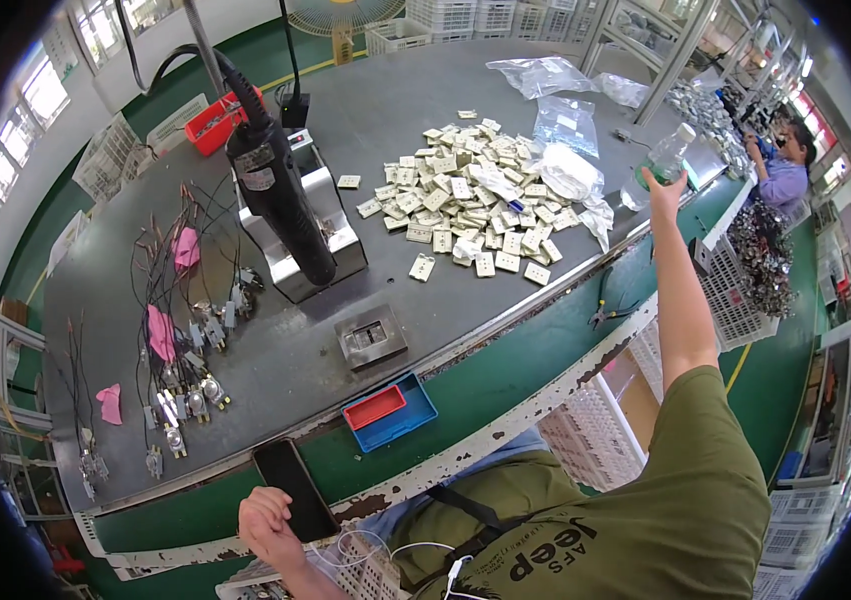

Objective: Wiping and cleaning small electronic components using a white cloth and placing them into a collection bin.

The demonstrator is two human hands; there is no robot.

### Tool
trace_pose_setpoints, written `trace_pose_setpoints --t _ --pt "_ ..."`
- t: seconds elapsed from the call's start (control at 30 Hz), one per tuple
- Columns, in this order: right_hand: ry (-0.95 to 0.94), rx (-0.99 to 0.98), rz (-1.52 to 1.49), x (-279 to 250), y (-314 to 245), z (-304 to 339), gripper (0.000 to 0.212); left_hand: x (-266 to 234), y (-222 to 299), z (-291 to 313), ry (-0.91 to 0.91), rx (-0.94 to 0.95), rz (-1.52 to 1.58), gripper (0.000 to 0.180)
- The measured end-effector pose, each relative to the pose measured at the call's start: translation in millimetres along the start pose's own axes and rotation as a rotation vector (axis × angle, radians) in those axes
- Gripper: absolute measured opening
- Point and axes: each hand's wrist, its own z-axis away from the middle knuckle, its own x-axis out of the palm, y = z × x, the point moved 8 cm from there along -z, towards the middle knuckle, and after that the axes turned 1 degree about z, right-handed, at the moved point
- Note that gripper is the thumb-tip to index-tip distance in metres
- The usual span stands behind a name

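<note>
At the far right of the table, my right hand (663, 188) is closed around a clear plastic bottle (672, 150) with a white cap, its arm stretched out. My left hand (270, 525) is curled at the table's near edge, against the lower left side of a dark phone (295, 488). What its fingers hold, if anything, is hidden. Between the two hands spreads a large heap of cream-coloured plastic socket pieces (442, 195). Nearer to me sits a metal fixture block (370, 336), and below it a red tray (374, 407) inside a blue tray (413, 422).
A black cylindrical tool (285, 200) hangs over a white and metal stand (330, 230). Wired parts (207, 330) with pink scraps lie on the left. Plastic bags (565, 125) lie at the back, pliers (601, 312) on the green ledge. Another person (783, 175) works at far right.
</note>
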Motion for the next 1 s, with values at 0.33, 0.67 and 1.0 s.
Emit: trace_pose_setpoints --t 0.33,0.67,1.0 --pt "-0.491 -0.685 0.634 162.9 -117.6 200.8 0.035 -1.3 -1.8 4.3 0.092 -0.033 -0.071 0.019" --pt "-0.602 -0.612 0.906 195.8 -79.5 185.3 0.023 0.0 -3.2 14.1 -0.021 -0.131 -0.253 0.028" --pt "-1.028 -0.237 0.032 187.4 -194.5 297.3 0.018 9.0 4.4 1.2 -0.152 -0.021 -0.35 0.019"
